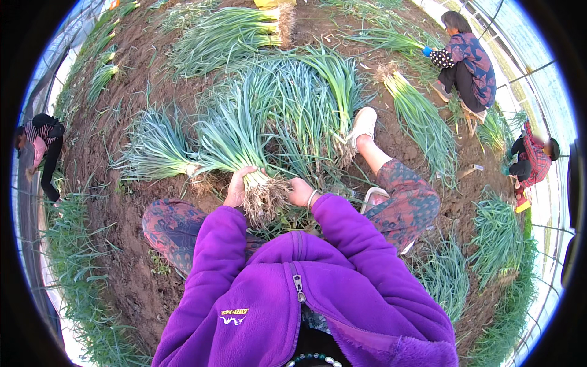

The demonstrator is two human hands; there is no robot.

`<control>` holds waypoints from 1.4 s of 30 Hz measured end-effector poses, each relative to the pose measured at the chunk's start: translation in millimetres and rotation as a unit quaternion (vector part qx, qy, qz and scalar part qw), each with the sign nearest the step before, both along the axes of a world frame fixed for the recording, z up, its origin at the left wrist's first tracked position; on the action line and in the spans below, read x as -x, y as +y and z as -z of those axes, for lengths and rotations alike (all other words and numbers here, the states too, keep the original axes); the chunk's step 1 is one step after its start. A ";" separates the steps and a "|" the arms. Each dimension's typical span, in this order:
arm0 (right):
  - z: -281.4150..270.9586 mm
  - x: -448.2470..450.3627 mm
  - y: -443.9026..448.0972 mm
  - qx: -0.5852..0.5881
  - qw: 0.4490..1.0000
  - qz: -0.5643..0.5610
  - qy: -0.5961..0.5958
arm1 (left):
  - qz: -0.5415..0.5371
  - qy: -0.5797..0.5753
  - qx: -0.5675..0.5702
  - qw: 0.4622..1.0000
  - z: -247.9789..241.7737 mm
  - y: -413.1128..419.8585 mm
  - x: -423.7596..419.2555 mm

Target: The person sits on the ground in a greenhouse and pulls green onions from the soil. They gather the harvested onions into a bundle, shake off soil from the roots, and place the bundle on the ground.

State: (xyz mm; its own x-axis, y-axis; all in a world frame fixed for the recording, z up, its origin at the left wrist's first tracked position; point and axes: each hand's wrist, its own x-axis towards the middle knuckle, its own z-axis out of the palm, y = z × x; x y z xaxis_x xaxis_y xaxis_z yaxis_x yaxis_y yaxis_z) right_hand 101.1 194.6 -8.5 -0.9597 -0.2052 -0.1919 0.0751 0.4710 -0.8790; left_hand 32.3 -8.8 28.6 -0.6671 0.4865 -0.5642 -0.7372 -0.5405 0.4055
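My left hand (236, 187) is closed round the pale stems of a bunch of leafy green alliums (236, 133), its roots (263, 202) hanging towards me and its leaves pointing away. At the right side of those roots is my right hand (300, 191), fingers bent; whether it grips any roots or a stem is unclear. To the left, another bunch (158, 147) lies on the soil with its roots close to my left hand. A wide heap of the same plants (298, 105) lies just beyond my hands, by my outstretched foot.
Large bundles (224, 39) lie at the top, another (419, 110) to the right. A white-rimmed container (373, 198) stands by my right leg. One co-worker (472, 64) squats at upper right holding plants, another (534, 158) at far right; a third (43, 142) bends at far left.
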 end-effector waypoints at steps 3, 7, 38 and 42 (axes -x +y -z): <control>-4.6 -2.9 33.5 -0.139 0.989 -0.026 -0.044 | -0.009 -0.009 -0.017 1.000 -4.9 -4.3 3.1; -19.1 -23.5 98.8 -0.351 0.921 0.135 -0.106 | 0.002 -0.013 -0.010 1.000 -10.9 -15.0 12.4; -23.7 -7.3 21.3 0.350 0.785 0.459 -0.226 | -0.005 -0.037 -0.054 0.998 -22.0 -4.1 6.8; -36.0 -10.5 21.2 0.168 0.969 0.182 -0.017 | -0.012 -0.036 -0.054 0.998 -18.0 -7.3 9.0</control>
State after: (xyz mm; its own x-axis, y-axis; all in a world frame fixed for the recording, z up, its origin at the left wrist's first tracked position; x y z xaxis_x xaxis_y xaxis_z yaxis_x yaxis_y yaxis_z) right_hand 111.6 215.8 27.5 -0.9744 0.0903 -0.2060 0.2144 0.0963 -0.9720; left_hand 23.3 -16.1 46.6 -0.6389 0.5322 -0.5555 -0.7488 -0.5960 0.2901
